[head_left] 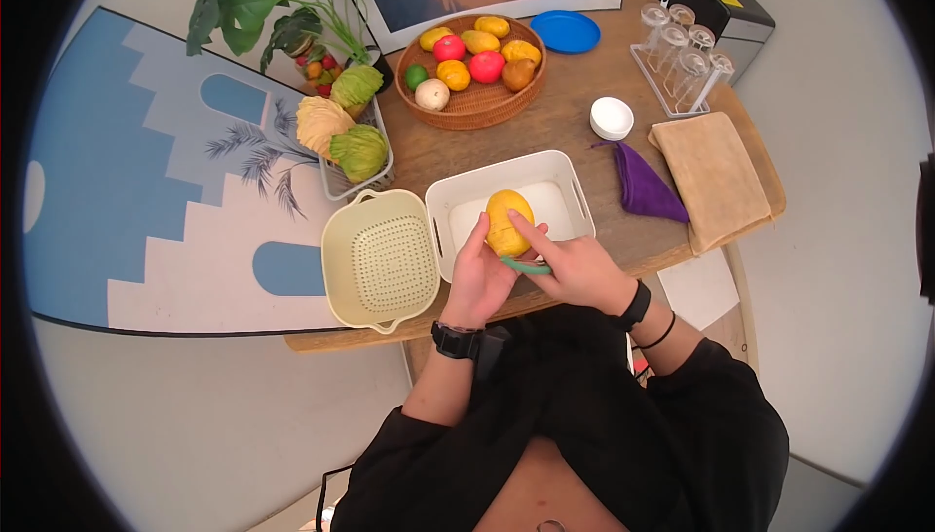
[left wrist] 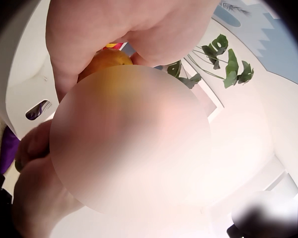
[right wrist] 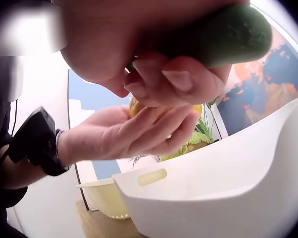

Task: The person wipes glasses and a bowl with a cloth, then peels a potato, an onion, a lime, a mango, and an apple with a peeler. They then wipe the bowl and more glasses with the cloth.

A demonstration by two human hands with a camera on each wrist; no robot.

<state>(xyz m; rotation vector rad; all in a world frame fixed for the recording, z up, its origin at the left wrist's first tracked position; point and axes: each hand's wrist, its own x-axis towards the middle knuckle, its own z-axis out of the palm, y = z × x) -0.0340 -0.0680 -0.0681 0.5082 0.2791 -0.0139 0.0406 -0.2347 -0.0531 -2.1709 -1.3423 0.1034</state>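
Over the near side of the white bin, my left hand holds a yellow mango from below and the side. Short lines mark the mango's near face. My right hand grips a tool by its green handle, its thumb reaching up onto the mango. In the right wrist view the thick, rounded handle sticks out of the curled fingers; the tool's working end is hidden. In the left wrist view a strip of the mango shows beneath the fingers, with a large blurred patch below.
A pale yellow colander stands left of the bin. Behind are a grey crate of leafy heads and a wicker basket of fruit. A blue plate, white bowls, purple cloth, tan cloth and glasses lie rightward.
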